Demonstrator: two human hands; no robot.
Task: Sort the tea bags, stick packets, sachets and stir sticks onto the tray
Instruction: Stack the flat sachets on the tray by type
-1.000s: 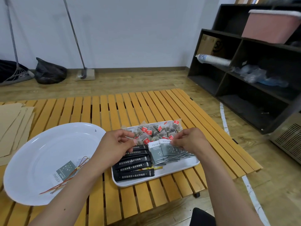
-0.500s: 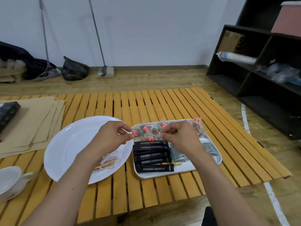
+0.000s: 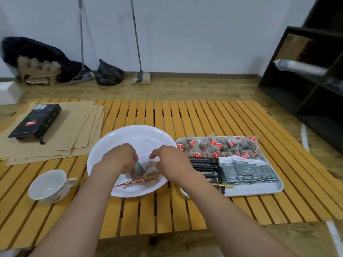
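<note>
Slatted table [image 3: 185, 115] (plate [image 3: 130, 134], tray [image 3: 259, 190])

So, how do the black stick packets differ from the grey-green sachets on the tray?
The black stick packets are narrow, dark strips; the grey-green sachets are wider, paler rectangles. The stick packets lie stacked lengthwise at the left part of the tray; the sachets overlap in a fanned row at its right. Both lie flat, below the tea bags.

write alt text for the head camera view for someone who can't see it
Both hands reach into a white plate on a slatted wooden table: the left hand pinches a grey-green sachet above a bundle of stir sticks, the right hand hovers beside it. A tray at right holds tea bags, black stick packets and more sachets.
</note>
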